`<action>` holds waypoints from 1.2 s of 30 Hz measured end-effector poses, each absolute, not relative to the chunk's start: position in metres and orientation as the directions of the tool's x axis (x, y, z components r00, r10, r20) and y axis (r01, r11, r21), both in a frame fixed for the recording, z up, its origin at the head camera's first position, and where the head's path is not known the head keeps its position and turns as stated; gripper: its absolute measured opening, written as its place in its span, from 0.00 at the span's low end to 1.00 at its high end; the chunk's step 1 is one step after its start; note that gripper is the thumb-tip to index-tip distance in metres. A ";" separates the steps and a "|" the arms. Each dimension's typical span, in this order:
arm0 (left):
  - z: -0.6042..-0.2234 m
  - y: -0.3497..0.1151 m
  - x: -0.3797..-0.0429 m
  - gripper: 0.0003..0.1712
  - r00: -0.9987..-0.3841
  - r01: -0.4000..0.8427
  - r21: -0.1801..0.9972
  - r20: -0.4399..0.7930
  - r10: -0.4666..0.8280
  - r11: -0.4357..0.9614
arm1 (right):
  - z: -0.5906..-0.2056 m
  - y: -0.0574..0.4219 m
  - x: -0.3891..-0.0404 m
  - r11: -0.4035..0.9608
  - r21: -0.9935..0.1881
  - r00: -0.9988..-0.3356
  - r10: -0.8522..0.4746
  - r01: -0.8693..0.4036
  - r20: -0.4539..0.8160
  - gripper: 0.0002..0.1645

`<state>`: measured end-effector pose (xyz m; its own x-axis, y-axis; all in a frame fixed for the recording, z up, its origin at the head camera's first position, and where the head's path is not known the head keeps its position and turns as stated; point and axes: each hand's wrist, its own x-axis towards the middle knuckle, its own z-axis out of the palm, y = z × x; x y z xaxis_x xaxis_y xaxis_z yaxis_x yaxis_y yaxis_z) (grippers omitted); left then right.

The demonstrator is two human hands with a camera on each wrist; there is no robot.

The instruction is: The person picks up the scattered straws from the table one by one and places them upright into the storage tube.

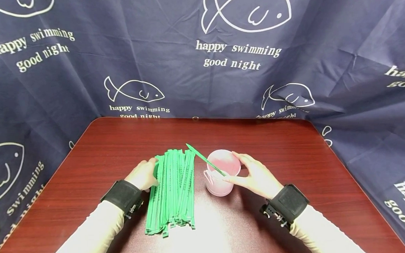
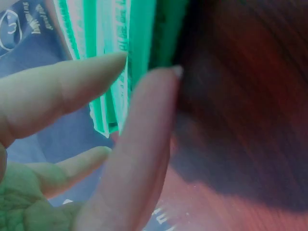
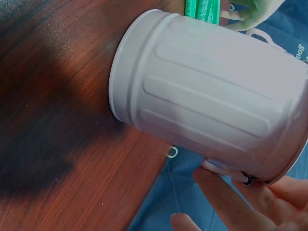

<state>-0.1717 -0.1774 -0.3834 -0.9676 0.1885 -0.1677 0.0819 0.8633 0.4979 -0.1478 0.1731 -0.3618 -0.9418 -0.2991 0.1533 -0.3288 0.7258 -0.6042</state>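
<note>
Gripped pink bucket (image 1: 218, 187) at rim with right hand (image 1: 256, 175). Had left hand (image 1: 143, 175) at edge of green packets (image 1: 172, 187), fingertips apart.

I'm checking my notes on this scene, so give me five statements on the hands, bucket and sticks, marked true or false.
1. The right hand touches the bucket. True.
2. The left hand is at the right edge of the pile. False: it is at the left edge.
3. One stick slants across the bucket's rim. True.
4. The bucket's opening faces down. False: it faces up.
5. The bucket is blue. False: it is pink.
</note>
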 end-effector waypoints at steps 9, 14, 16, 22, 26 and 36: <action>-0.391 -0.181 -0.175 0.48 -0.969 0.056 0.553 -0.171 0.180 0.831 | -0.361 0.173 -0.148 0.727 -0.604 -0.942 -0.301 -0.327 0.149 0.51; -0.393 -0.181 -0.176 0.47 -0.966 0.055 0.575 -0.176 0.189 0.816 | -0.361 0.173 -0.147 0.725 -0.608 -0.943 -0.299 -0.324 0.146 0.51; -0.392 -0.180 -0.175 0.46 -0.964 0.042 0.591 -0.187 0.188 0.806 | -0.361 0.173 -0.147 0.726 -0.607 -0.943 -0.299 -0.323 0.145 0.51; -0.388 -0.176 -0.173 0.43 -0.962 0.019 0.641 -0.198 0.189 0.767 | -0.363 0.172 -0.148 0.729 -0.605 -0.944 -0.297 -0.321 0.143 0.51; -0.386 -0.173 -0.172 0.40 -0.961 0.038 0.638 -0.187 0.203 0.769 | -0.363 0.171 -0.148 0.725 -0.609 -0.944 -0.298 -0.322 0.143 0.51; -0.387 -0.173 -0.173 0.30 -0.963 0.024 0.691 -0.179 0.203 0.723 | -0.361 0.170 -0.147 0.737 -0.595 -0.945 -0.295 -0.320 0.144 0.51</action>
<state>-0.1727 -0.1728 -0.3866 -0.9627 0.2028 -0.1794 0.0235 0.7227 0.6908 -0.1473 0.1703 -0.3610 -0.9447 -0.2945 0.1440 -0.3205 0.7371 -0.5950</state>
